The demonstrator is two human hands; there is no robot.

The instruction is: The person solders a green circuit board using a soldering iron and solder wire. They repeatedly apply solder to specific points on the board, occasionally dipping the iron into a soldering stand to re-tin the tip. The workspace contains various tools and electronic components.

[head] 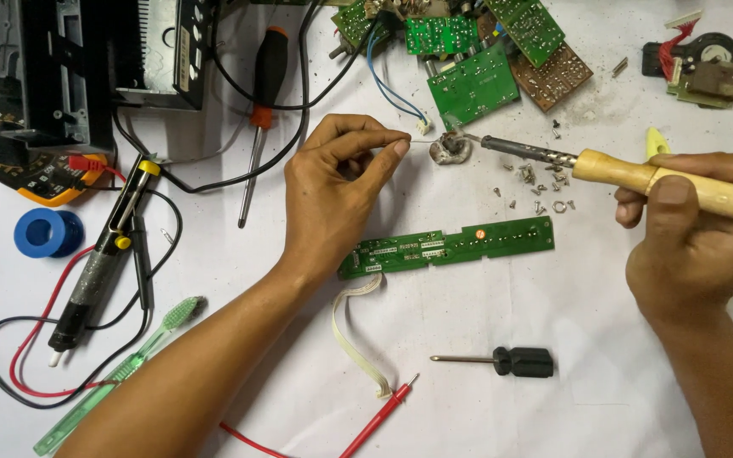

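One soldering iron [638,174] with a pale wooden handle lies in the grip of the right hand [697,246], fingers wrapped tight round the handle; its metal tip touches a grey lump of solder [450,151] on the white table [468,407]. The left hand [332,191] pinches one thin solder wire [417,142] between thumb and forefinger, its end just beside the lump.

Below the hands lies one long green circuit board [447,246] with a white ribbon cable [354,335]. About five more boards [468,85] are heaped at the top. A scatter of small screws [540,182] lies loose, near the iron.

Two screwdrivers: a short black one [502,361] and an orange-and-black one [258,110]. One blue solder spool [44,231], one desoldering pump [99,263], one green toothbrush [120,373], one yellow-edged multimeter [19,161], one red probe [379,416].
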